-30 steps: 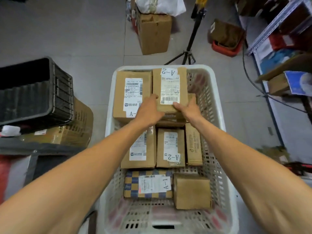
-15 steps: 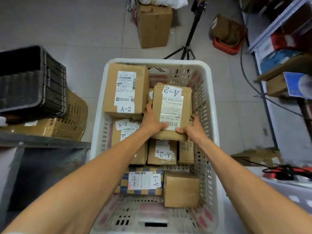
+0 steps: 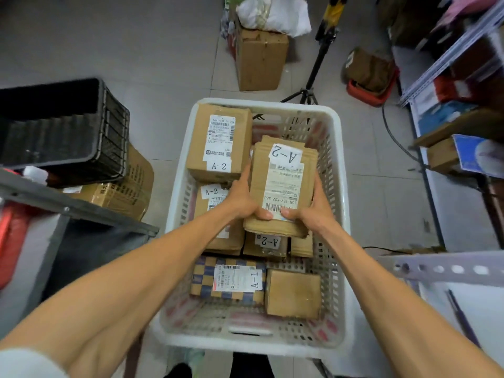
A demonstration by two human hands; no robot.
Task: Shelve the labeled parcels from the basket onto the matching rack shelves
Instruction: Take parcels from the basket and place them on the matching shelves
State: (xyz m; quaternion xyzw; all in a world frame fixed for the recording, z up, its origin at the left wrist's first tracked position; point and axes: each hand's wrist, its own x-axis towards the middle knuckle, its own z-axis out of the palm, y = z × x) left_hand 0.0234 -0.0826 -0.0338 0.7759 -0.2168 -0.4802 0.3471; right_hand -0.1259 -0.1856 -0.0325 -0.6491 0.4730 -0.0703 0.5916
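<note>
Since one second ago both hands have lifted the flat brown cardboard parcel with a white A-2 label (image 3: 283, 181) off the far pile and brought it nearer. It is now held above the middle row of parcels, over the white perforated plastic basket (image 3: 341, 170). The left hand (image 3: 242, 200) grips the parcel's left edge with the thumb laid on the top face beside the barcode. The right hand (image 3: 316, 211) grips the right edge in the same way, and the two thumbs nearly meet. The label reads upside down from the camera.

A taller brown cardboard box marked A-2 (image 3: 218, 143) stands at the far left of the basket, just beside the held parcel. At the near left lies a blue and yellow checkered parcel marked A-1 (image 3: 229, 279), and a plain brown cardboard box (image 3: 293, 293) sits just to its right. On the floor to the left of the basket stands a black plastic crate (image 3: 62, 126); a grey metal rack (image 3: 450, 55) is at the far right
</note>
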